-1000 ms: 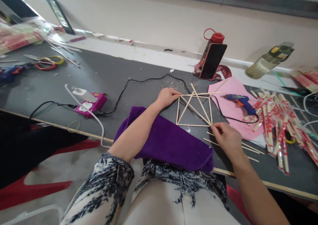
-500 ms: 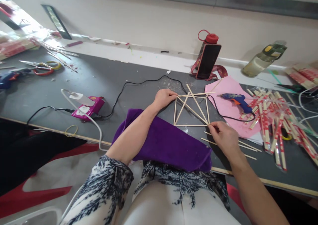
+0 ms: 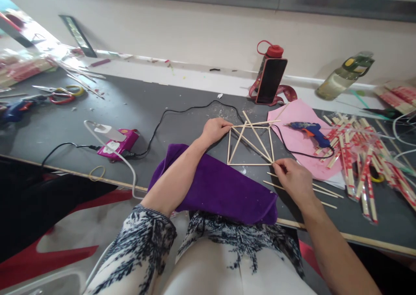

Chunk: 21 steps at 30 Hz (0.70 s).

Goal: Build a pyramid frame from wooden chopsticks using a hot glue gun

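Observation:
A frame of thin wooden sticks point(image 3: 250, 164), a rectangle with crossing sticks over it, lies on the grey table. My left hand point(image 3: 216, 131) pinches its upper left corner between thumb and fingers. At the lower right corner, my right hand point(image 3: 289, 176) pinches the stick ends. Loose sticks point(image 3: 325, 191) lie beside and partly beneath my right hand. A folded purple cloth point(image 3: 221, 186) rests under my left forearm at the table edge. Right of the frame, a blue glue gun point(image 3: 310, 133) lies on pink paper point(image 3: 292, 110).
Wrapped chopsticks point(image 3: 367, 165) are heaped at the right. Behind stand a phone point(image 3: 271, 81) against a red-capped bottle point(image 3: 275, 51) and a green bottle point(image 3: 344, 76). A pink power strip point(image 3: 120, 145) with cables, scissors point(image 3: 61, 94) and another glue gun point(image 3: 16, 110) lie left.
The camera view has shifted slightly, so things at the left appear a little farther right. Both hands keep their hold on the stick frame.

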Each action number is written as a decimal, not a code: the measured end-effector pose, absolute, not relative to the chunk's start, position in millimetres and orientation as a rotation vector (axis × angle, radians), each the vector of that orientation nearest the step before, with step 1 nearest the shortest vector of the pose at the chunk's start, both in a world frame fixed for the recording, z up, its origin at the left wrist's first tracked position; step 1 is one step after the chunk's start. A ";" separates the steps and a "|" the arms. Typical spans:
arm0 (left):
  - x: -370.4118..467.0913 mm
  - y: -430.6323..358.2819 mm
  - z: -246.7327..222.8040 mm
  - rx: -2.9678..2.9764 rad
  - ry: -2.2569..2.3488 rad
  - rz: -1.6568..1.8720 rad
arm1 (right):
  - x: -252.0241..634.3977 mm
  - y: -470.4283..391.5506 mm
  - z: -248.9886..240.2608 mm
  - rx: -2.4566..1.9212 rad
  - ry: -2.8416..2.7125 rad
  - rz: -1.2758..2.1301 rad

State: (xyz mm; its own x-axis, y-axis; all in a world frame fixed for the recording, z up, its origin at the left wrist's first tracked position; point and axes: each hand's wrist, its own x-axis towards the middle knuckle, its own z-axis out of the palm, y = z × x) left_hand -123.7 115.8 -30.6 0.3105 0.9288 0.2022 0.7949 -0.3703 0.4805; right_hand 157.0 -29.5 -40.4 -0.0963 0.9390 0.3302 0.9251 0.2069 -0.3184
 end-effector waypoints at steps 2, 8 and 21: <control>-123.1 115.7 -31.3 2.329 1.559 0.653 | 157.0 -29.5 -40.1 -1.732 -2.028 0.046; -121.9 115.8 -32.3 2.409 1.549 0.649 | 156.3 -29.4 -38.9 -1.722 -2.016 0.068; -123.0 115.5 -31.7 2.336 1.562 0.671 | 156.8 -28.3 -39.5 -1.704 -2.029 0.115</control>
